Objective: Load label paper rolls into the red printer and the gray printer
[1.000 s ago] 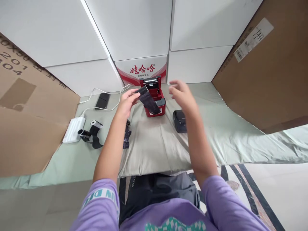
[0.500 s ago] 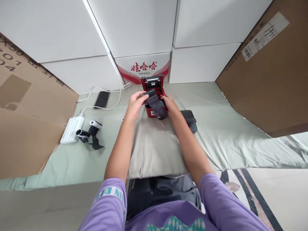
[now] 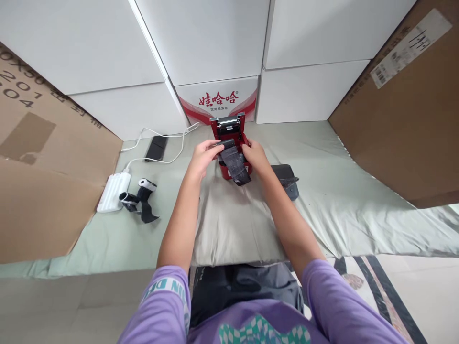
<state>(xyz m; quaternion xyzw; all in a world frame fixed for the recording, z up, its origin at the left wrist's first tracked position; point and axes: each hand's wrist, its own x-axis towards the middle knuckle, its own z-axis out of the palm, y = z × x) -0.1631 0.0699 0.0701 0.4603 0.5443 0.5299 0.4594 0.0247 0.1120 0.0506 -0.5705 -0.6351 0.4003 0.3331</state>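
A small red printer stands on the cloth, its lid raised and leaning back. My left hand pinches one end of a black ribbon roll above the open body. From the roll a loose strip of dark ribbon drapes down over the printer's front. At the printer's right side, my right hand is closed on its edge, with the thumb on top and the other fingers largely hidden. Just right of my right forearm lies a black case-like object with a dark scrap on it.
Two partly unwound black ribbon rolls lie at left beside a white power bank with a cable. A dark phone lies behind them. White boxes line the back; cardboard boxes flank both sides.
The ribbon roll has come a little lower over the printer and lies more level. The dark strip hangs slightly further forward. My right hand stays at the printer's side; the view has shifted slightly.
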